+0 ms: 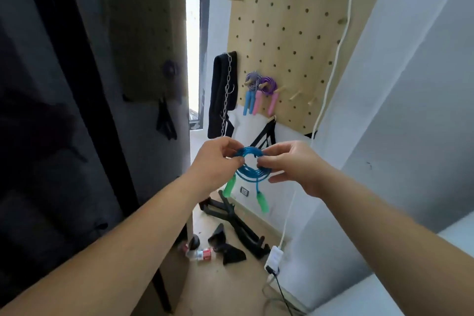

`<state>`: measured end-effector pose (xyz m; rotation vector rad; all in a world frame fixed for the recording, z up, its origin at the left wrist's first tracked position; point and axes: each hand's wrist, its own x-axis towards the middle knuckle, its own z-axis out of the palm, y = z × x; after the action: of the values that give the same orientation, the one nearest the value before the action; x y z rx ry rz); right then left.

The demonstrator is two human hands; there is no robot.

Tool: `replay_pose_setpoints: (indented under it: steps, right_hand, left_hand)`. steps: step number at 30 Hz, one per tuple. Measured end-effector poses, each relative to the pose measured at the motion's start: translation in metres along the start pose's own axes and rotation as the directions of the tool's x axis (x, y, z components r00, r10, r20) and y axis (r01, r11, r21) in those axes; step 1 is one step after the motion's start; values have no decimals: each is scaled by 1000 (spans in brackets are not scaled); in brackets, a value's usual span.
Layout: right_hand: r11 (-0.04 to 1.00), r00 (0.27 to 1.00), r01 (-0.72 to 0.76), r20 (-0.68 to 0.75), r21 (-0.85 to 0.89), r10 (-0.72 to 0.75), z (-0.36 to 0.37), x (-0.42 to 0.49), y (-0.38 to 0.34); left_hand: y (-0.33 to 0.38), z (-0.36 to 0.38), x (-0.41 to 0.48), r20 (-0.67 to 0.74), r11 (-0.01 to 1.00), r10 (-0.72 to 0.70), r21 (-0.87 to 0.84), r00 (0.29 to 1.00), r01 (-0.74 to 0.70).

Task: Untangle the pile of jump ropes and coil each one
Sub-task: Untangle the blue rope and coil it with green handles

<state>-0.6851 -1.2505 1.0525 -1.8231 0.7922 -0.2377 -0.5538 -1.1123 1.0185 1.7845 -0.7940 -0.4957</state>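
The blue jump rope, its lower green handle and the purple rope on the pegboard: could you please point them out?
blue jump rope [250,151], head view, top of the coil.
lower green handle [263,202], head view, middle of the grip.
purple rope [268,83], head view, the hung coil.

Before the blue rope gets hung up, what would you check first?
1. Is the blue rope coiled into loops: ok.
2. Do the left hand and right hand both grip the coil: ok.
3. Do the green handles hang free below: ok.
4. Is the coil tied off so that it holds: cannot tell.
5. Is there a free peg on the pegboard, right of the two hung ropes: ok.
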Motion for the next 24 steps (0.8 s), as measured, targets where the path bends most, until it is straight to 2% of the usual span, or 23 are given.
replay_pose_setpoints:
  steps: [5, 9, 15, 24]
  right_hand:
    - [993, 996, 55, -59, -107, -62, -33, 108, -27]
    - [995, 993, 65, -91, -70, -71, -67, 188, -36]
    - [983, 981, 132, -126, -129, -148, -124, 299, -38]
    - [981, 988, 55, -135, -188, -81, -172, 441, -27]
  left_hand:
    - [9, 7, 113, 19, 1000, -10, -18, 1000, 11]
    - [16, 27, 196, -2, 999, 6, -32, 1000, -6]
    - [13, 70, 315, 21, 999, 19, -29, 1000, -19]
    - [3, 123, 459, -27, 999, -6, -36, 1000, 5]
